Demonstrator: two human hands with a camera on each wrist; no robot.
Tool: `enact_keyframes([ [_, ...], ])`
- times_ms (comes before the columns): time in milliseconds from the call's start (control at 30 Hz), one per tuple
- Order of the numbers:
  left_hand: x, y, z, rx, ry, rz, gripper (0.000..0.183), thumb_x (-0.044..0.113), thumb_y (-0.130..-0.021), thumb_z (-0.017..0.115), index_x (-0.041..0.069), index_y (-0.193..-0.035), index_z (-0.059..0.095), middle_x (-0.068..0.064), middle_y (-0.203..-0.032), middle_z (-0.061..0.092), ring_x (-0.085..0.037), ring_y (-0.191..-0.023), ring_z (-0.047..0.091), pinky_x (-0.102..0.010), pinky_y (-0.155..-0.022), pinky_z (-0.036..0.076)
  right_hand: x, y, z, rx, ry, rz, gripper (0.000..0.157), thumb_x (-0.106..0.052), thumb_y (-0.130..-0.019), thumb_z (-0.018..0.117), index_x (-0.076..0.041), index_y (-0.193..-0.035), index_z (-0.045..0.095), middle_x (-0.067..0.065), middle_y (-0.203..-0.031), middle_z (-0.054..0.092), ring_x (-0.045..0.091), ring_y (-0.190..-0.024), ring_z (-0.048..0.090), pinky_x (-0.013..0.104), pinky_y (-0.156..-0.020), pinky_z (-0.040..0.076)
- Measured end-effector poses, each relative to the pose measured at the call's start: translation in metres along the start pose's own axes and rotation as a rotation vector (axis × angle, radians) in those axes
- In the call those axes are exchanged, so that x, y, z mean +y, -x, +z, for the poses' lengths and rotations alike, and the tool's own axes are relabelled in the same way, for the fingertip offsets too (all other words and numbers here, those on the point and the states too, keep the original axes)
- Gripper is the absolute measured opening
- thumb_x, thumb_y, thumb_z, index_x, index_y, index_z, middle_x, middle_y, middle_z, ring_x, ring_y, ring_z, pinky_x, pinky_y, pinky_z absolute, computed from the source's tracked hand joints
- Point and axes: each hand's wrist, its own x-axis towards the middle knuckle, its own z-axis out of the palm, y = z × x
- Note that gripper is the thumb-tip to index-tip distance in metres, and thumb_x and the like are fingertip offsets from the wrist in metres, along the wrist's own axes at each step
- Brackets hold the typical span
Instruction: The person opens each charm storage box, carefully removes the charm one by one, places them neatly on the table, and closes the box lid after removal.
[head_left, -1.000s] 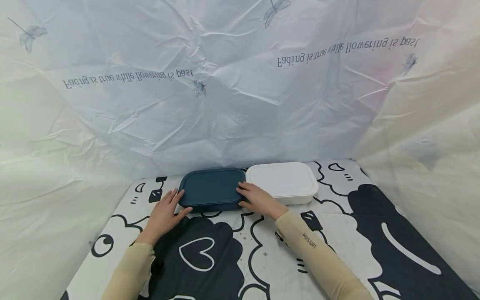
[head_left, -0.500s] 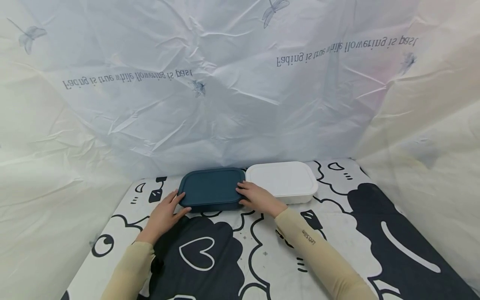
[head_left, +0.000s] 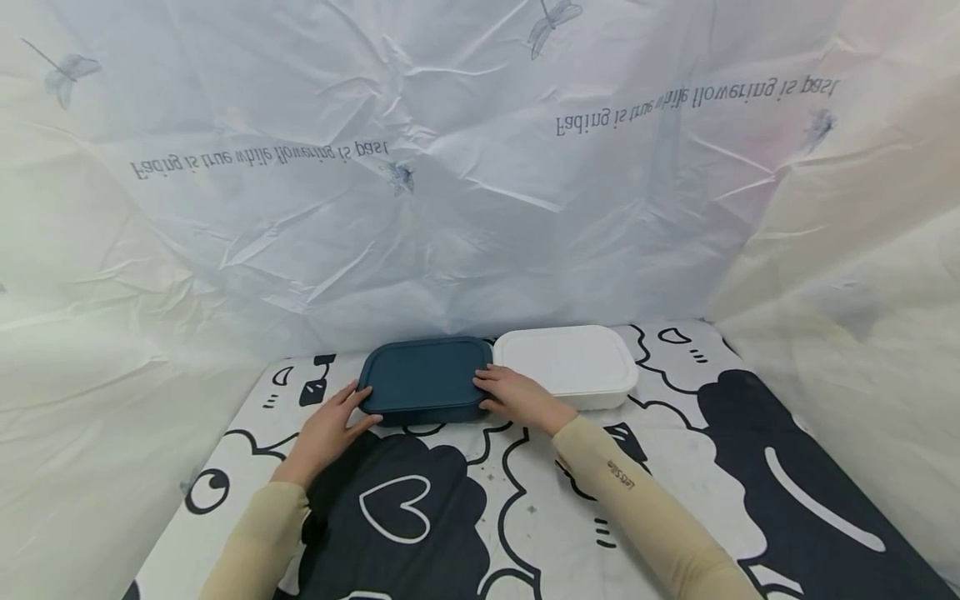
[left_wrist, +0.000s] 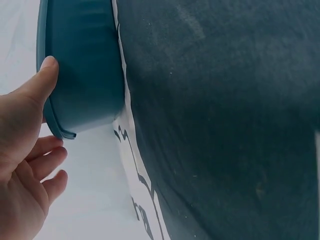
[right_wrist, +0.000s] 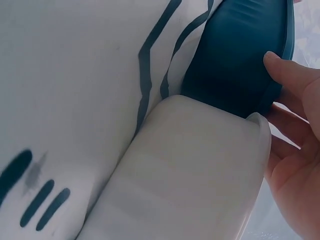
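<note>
A dark teal plastic box with a fitted lid sits flat at the back of the cloth-covered table. My left hand grips its front left corner; in the left wrist view the thumb lies on the front wall by the lid rim, with the lower fingers beside the corner. At the front right corner, my right hand holds the same box, its thumb on the front wall and its other fingers around the corner. Close by on the right stands a white lidded box; the right fingers pass by its lid edge.
A black and white cartoon-print cloth covers the table. White printed plastic sheeting hangs right behind both boxes and along the left and right sides.
</note>
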Motion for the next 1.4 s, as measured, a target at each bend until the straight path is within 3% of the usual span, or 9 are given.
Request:
enact_keyframes([
  [500, 0.002, -0.003, -0.005, -0.018, 0.098, -0.025, 0.065, 0.039, -0.098, 0.066, 0.001, -0.148, 0.05, -0.029, -0.157, 0.032, -0.05, -0.136, 0.042, -0.065, -0.104, 0.04, 0.001, 0.0, -0.008, -0.009, -0.026, -0.005, 0.049, -0.026, -0.103, 0.061, -0.001, -0.144, 0.054, 0.018, -0.152, 0.047, 0.036, -0.144, 0.038, 0.045, -0.116, 0.036],
  [1033, 0.0, -0.006, -0.012, 0.014, 0.113, -0.015, 0.061, 0.042, -0.1, 0.062, 0.002, -0.146, 0.053, -0.028, -0.156, 0.036, -0.049, -0.134, 0.045, -0.065, -0.105, 0.04, 0.003, -0.002, -0.013, 0.036, -0.097, -0.021, 0.045, -0.025, -0.105, 0.057, -0.003, -0.145, 0.054, 0.017, -0.152, 0.046, 0.034, -0.145, 0.037, 0.045, -0.116, 0.035],
  [1400, 0.003, -0.008, -0.023, 0.025, 0.083, -0.014, 0.056, 0.04, -0.102, 0.06, 0.001, -0.143, 0.055, -0.029, -0.154, 0.039, -0.05, -0.133, 0.045, -0.066, -0.105, 0.039, 0.001, -0.007, -0.011, 0.089, -0.084, -0.01, 0.044, -0.025, -0.105, 0.057, -0.005, -0.144, 0.055, 0.014, -0.15, 0.051, 0.031, -0.142, 0.042, 0.043, -0.115, 0.038],
])
